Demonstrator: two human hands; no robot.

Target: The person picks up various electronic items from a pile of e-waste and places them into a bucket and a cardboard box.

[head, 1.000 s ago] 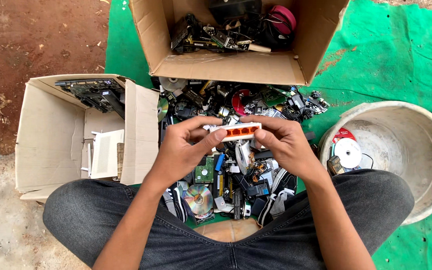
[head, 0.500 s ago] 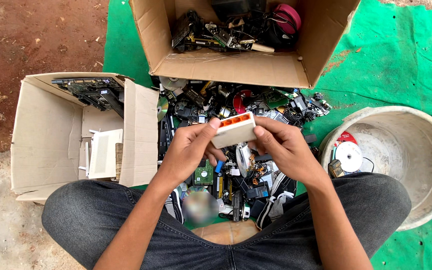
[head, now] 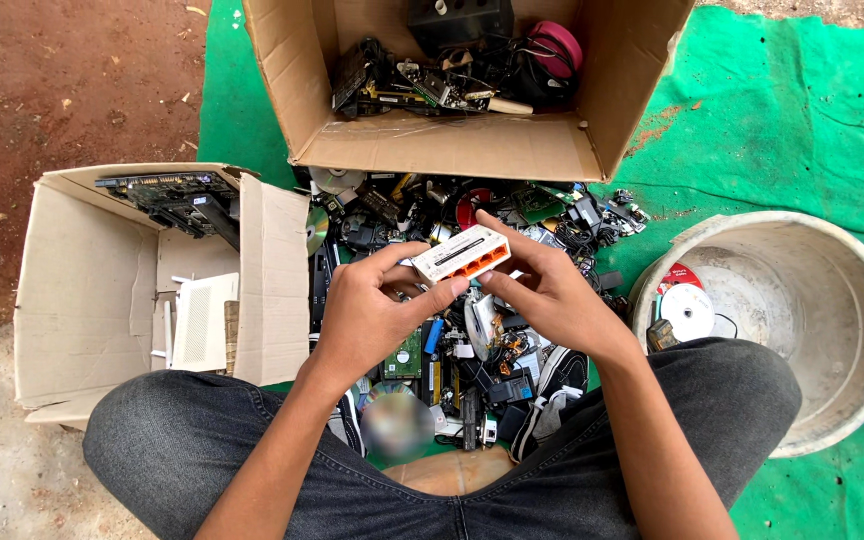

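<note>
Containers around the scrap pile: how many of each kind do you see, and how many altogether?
Cardboard boxes: 2, the far box holding dark electronics and the left box holding a white device.
Round pale tubs: 1, the tub on the right, with discs inside.
Total: 3

Ground: bare reddish-brown dirt (head: pixel 72 90) at upper left, turning to pale grey grit toward the lower left corner.
Cover: a green mat (head: pixel 802 130) spread over the ground, wrinkled, with a rusty stain near the far box.
Far box: an open cardboard box (head: pixel 452 150) stands on the mat, filled with dark electronic parts.
Left box: a second cardboard box (head: pixel 92 290) sits half on the dirt, beside the mat's edge, with circuit boards and a white device inside.
Heap: loose electronic scrap (head: pixel 452 330) lies on the mat between the boxes and the person's crossed legs.
Tub: a round pale tub (head: pixel 832 300) rests on the mat at right, discs inside.
</note>
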